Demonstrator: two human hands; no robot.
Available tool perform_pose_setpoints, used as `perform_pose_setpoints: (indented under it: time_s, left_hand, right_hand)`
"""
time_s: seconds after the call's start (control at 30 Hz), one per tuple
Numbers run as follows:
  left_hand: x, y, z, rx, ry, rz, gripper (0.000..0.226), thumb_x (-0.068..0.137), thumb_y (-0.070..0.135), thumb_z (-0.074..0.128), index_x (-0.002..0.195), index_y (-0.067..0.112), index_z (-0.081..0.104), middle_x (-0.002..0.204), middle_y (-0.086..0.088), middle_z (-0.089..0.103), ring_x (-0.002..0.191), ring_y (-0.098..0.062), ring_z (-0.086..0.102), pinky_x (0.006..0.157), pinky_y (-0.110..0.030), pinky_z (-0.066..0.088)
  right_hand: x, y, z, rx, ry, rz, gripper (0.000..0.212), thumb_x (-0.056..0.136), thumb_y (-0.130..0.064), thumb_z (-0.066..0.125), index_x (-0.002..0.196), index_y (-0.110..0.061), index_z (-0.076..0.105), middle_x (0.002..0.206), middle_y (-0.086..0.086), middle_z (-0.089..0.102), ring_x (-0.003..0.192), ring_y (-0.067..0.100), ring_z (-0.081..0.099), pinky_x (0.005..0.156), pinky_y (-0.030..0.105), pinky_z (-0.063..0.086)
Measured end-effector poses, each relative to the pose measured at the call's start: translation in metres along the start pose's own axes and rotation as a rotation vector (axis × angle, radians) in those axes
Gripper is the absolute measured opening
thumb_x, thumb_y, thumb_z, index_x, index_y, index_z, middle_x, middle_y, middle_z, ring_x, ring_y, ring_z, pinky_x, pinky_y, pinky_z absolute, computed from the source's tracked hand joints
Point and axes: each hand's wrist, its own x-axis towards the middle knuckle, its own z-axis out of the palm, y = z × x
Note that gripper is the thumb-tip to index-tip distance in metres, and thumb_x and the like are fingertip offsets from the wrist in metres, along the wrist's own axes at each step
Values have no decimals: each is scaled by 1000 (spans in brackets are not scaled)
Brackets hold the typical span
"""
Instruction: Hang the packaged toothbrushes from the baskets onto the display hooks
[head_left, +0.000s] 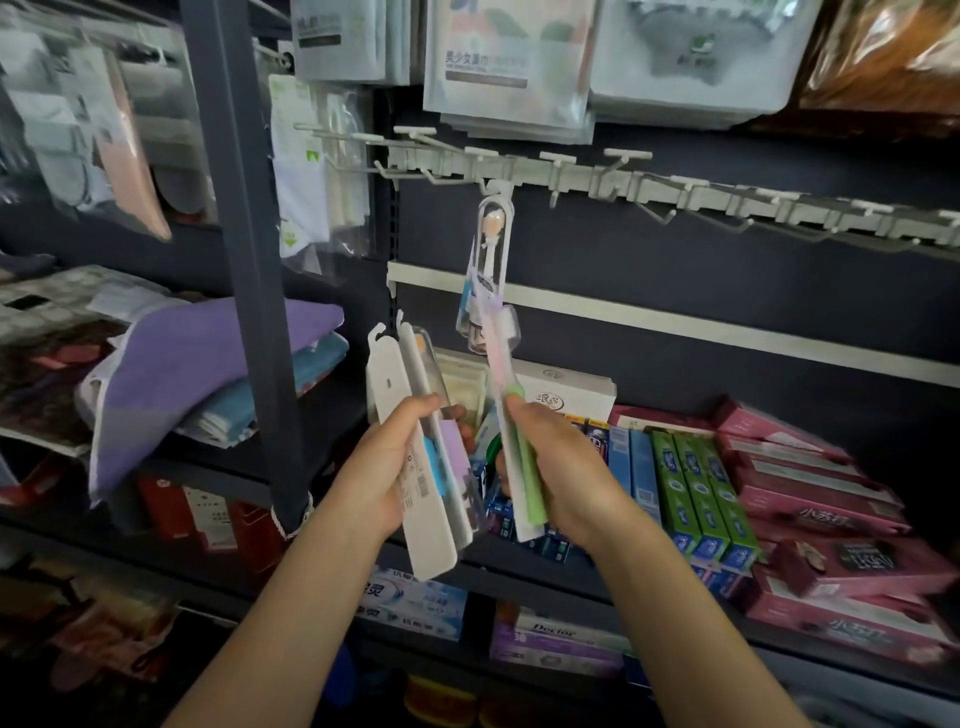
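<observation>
My left hand (384, 467) grips a small stack of packaged toothbrushes (415, 457), white card backs facing me, their hook tabs pointing up. My right hand (566, 467) holds a single pack with a green and pink toothbrush (511, 431), tilted up to the left. One clear toothbrush pack (488, 260) hangs from a white display hook (496, 189) on the rail above; the top of my right-hand pack overlaps its lower end. A row of bare white hooks (675, 202) runs to the right along the rail. No basket is in view.
Toothpaste boxes, green (696, 499) and pink (810, 488), fill the shelf below the hooks. Packaged goods (509, 67) hang above the rail. A dark upright post (244, 249) stands to the left, with folded purple cloth (208, 374) on the shelf beside it.
</observation>
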Motion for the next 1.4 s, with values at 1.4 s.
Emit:
perform_pose_setpoints:
  time_s: [1.4]
  left_hand:
    - [24,41,40,162,-9,345,21,84,20,80,104,17,76,97,-7,78,99,-30,73,92,-44,56]
  right_hand:
    - [44,-32,10,-32,297,-307,15,90,-31,76,101,-22,72,94,14,76,85,24,74,74,30,61]
